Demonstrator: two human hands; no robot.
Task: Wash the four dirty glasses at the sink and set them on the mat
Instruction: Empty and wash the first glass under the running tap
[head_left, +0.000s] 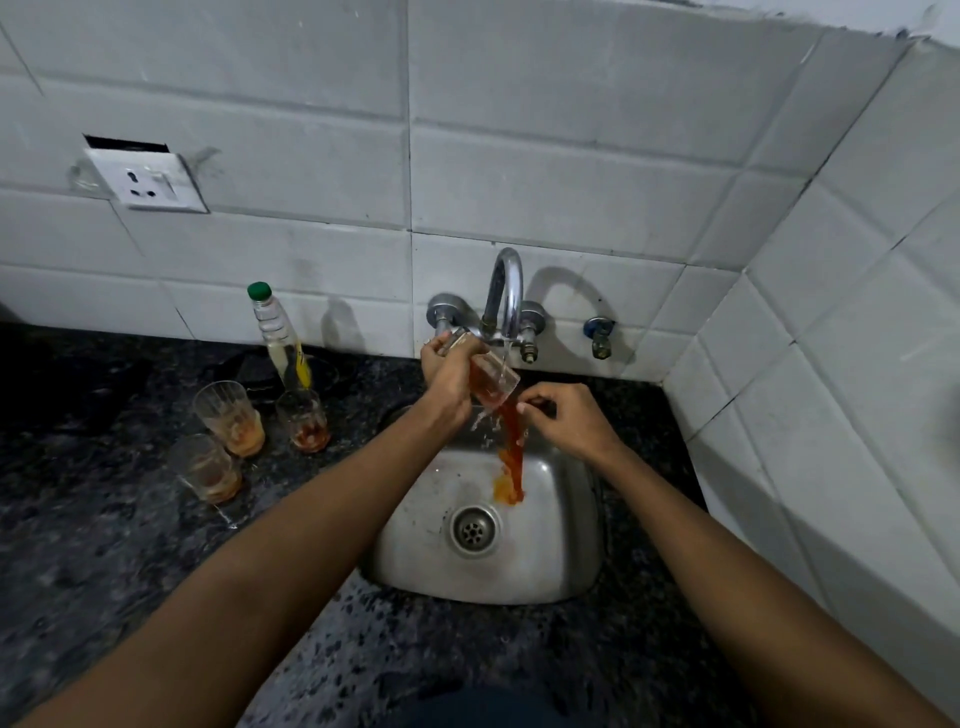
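Your left hand (451, 382) reaches up to the centre of the frame, forearm stretched diagonally from the lower left, fingers wrapped around a glass (491, 378) that you hold tilted, mouth down and to the right, under the tap (506, 291). A thin stream of water runs into it and reddish-brown liquid (511, 457) pours out into the steel sink (566, 545), pooling just above the drain (472, 530). Your right hand (566, 421) sits just right of the glass's mouth, thumb and forefinger pinched together with the other fingers curled in — it grips nothing, and whether it touches the rim you cannot tell. Three more dirty glasses (228, 418) stand upright left of centre on the dark speckled counter (104, 545), close together, with a green-capped bottle (278, 338) behind them. The tiled wall (857, 338) closes in on the right of the sink — the counter at lower left lies open.
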